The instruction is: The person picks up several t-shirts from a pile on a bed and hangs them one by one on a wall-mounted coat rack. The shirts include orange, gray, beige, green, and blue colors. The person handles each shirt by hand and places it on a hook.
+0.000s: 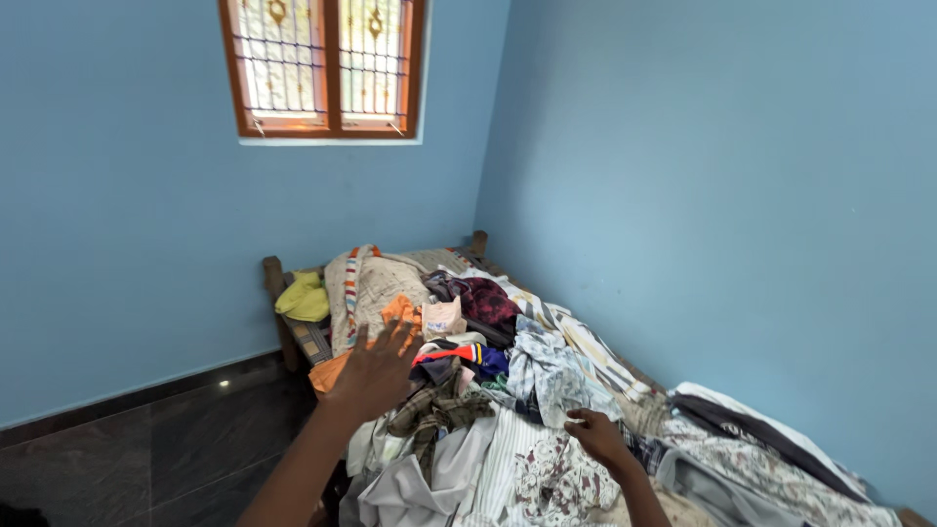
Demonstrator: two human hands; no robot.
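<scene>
A bed in the corner is covered with a heap of mixed clothes. My left hand is raised above the near left part of the heap, fingers spread, holding nothing. Just past it lie an orange cloth and a red, blue and white striped garment. My right hand rests lower on a white floral cloth, fingers curled against the fabric beside a pale blue-and-white garment. Whether it grips the cloth is unclear.
A yellow-green cloth lies at the head of the bed by a wooden post. Blue walls close in behind and to the right. A barred wooden window is high on the back wall. Dark tiled floor lies left of the bed.
</scene>
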